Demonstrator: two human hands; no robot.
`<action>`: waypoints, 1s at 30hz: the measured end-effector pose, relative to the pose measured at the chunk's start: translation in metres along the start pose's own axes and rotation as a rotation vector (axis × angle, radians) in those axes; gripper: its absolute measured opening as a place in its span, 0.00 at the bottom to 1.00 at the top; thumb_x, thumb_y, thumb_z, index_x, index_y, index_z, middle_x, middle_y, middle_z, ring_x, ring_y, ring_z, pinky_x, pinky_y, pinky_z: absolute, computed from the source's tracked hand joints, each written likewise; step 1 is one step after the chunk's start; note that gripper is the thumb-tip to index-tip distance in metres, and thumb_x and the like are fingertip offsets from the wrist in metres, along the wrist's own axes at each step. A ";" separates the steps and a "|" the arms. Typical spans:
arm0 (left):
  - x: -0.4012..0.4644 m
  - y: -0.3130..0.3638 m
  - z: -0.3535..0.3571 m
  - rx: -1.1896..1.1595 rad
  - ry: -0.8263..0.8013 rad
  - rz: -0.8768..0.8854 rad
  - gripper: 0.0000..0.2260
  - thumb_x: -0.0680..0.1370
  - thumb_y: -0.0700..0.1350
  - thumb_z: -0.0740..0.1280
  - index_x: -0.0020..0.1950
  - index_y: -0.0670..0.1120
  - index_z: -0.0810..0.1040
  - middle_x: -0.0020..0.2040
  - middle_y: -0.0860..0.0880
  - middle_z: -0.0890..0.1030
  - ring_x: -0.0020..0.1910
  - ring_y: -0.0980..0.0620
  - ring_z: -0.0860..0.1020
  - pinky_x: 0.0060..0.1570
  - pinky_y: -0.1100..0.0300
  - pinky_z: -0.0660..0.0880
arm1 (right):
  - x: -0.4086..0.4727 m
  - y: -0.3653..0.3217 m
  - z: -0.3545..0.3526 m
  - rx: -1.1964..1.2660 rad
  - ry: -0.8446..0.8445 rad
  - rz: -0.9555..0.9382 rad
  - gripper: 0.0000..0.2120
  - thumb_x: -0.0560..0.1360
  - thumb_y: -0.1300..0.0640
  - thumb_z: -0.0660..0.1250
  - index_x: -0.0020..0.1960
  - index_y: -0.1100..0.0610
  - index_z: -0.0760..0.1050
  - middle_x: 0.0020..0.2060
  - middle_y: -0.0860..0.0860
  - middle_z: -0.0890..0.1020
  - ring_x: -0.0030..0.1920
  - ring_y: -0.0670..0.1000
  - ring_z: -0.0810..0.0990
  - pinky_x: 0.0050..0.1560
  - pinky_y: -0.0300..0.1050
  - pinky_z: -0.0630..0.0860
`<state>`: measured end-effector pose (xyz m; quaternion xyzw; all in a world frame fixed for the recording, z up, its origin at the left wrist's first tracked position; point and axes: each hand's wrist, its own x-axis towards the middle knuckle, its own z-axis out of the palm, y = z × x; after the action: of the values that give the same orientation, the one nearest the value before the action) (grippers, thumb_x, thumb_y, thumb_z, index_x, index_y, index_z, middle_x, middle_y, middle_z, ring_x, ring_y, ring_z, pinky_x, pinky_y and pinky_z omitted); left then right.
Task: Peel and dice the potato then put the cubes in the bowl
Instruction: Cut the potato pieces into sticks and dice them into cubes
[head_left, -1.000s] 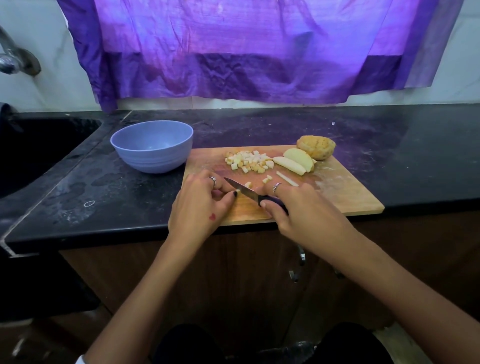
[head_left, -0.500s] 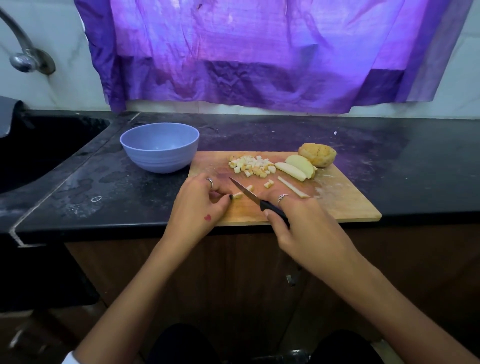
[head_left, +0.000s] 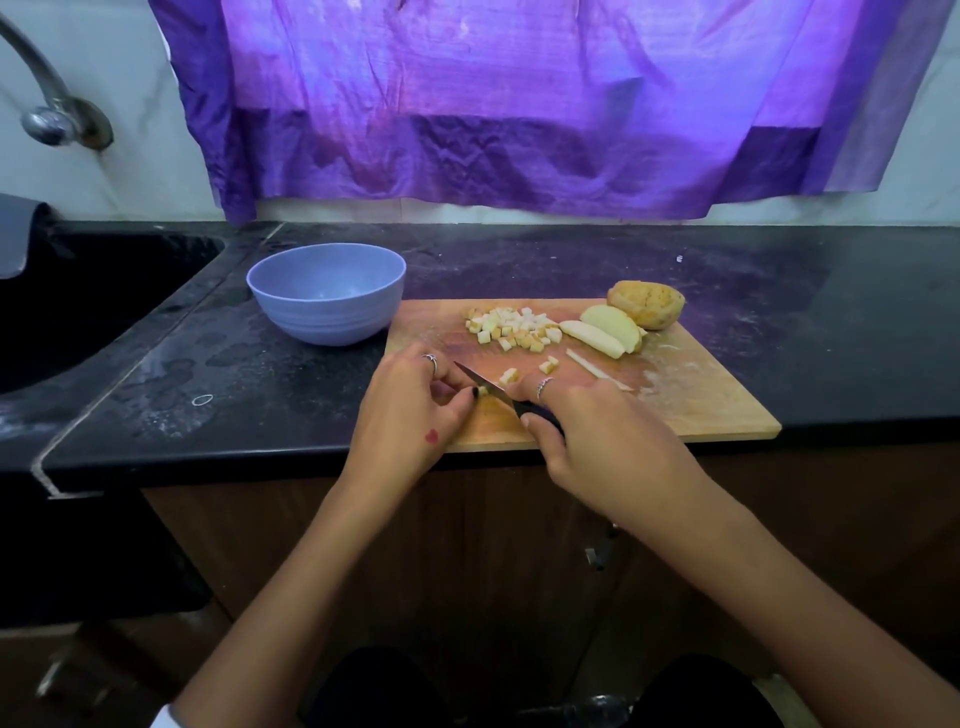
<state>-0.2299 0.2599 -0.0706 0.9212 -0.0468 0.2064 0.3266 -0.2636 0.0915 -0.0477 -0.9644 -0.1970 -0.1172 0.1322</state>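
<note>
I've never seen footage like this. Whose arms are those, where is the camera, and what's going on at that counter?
There is no machine here: a person wears a wide-angle camera on the head, so you look down along their own arms. The left hand pinches a small piece of potato on the wooden cutting board. The right hand grips a knife by its dark handle, blade against that piece. Farther back on the board lie a pile of potato cubes, two peeled slices, a thin strip and a larger potato chunk. Left of the board, on the black counter, stands a blue bowl; no cubes show in it. A sink and tap sit far left, a purple cloth hangs behind.
</note>
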 end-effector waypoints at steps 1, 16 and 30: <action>0.000 -0.001 0.001 0.000 0.002 0.003 0.02 0.74 0.45 0.71 0.43 0.48 0.83 0.46 0.53 0.78 0.41 0.59 0.74 0.38 0.70 0.67 | -0.002 0.000 0.000 -0.038 0.014 0.000 0.16 0.81 0.49 0.55 0.69 0.42 0.65 0.47 0.49 0.79 0.48 0.51 0.77 0.45 0.47 0.76; -0.001 -0.005 0.004 -0.041 0.029 0.048 0.02 0.74 0.43 0.72 0.41 0.47 0.82 0.48 0.53 0.76 0.42 0.60 0.73 0.45 0.62 0.72 | -0.005 -0.018 0.003 0.084 0.041 0.062 0.16 0.82 0.49 0.56 0.69 0.46 0.67 0.44 0.47 0.71 0.50 0.50 0.76 0.47 0.45 0.74; 0.029 0.012 0.012 0.135 -0.083 0.122 0.05 0.75 0.47 0.71 0.47 0.47 0.84 0.54 0.52 0.76 0.56 0.53 0.71 0.52 0.59 0.70 | -0.040 0.024 -0.012 0.127 0.176 0.378 0.13 0.81 0.51 0.58 0.62 0.53 0.73 0.38 0.44 0.71 0.37 0.44 0.70 0.30 0.36 0.63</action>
<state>-0.2022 0.2443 -0.0605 0.9442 -0.1023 0.1901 0.2486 -0.2914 0.0524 -0.0526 -0.9599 -0.0073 -0.1616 0.2290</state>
